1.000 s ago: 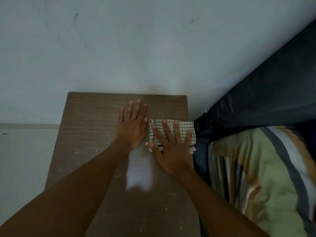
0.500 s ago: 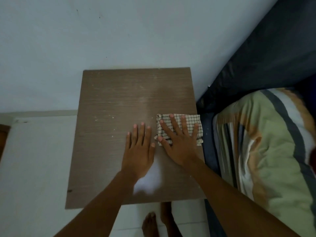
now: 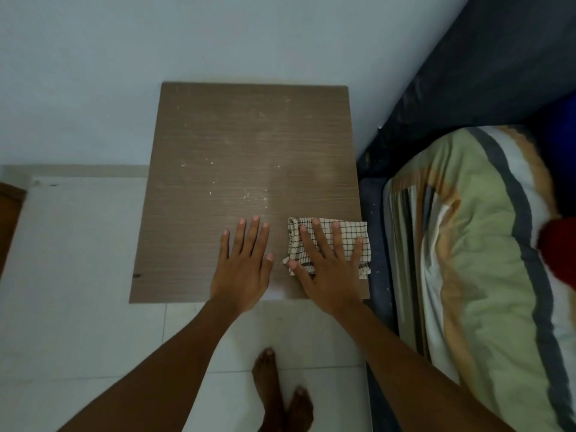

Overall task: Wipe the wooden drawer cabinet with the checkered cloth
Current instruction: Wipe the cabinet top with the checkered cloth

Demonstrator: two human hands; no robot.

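Observation:
The brown wooden cabinet top (image 3: 224, 157) fills the middle of the head view, seen from above, with pale dust specks near its centre. A folded white cloth with a dark check (image 3: 352, 235) lies at the top's front right corner. My right hand (image 3: 327, 269) presses flat on the cloth, fingers straight and spread. Just left of it, my left hand (image 3: 243, 269) rests flat on the bare wood near the front edge. Drawer fronts are hidden below the top.
A pale wall (image 3: 218, 35) backs the cabinet. A bed with a striped green pillow (image 3: 467, 244) and dark sheet (image 3: 486, 63) sits tight against the right side. White floor tiles (image 3: 78, 260) lie left and in front, where my bare feet (image 3: 280, 397) stand.
Both hands have slid toward the front edge of the cabinet top, the right hand dragging the cloth with it. The view has pulled back, showing the whole top and my feet.

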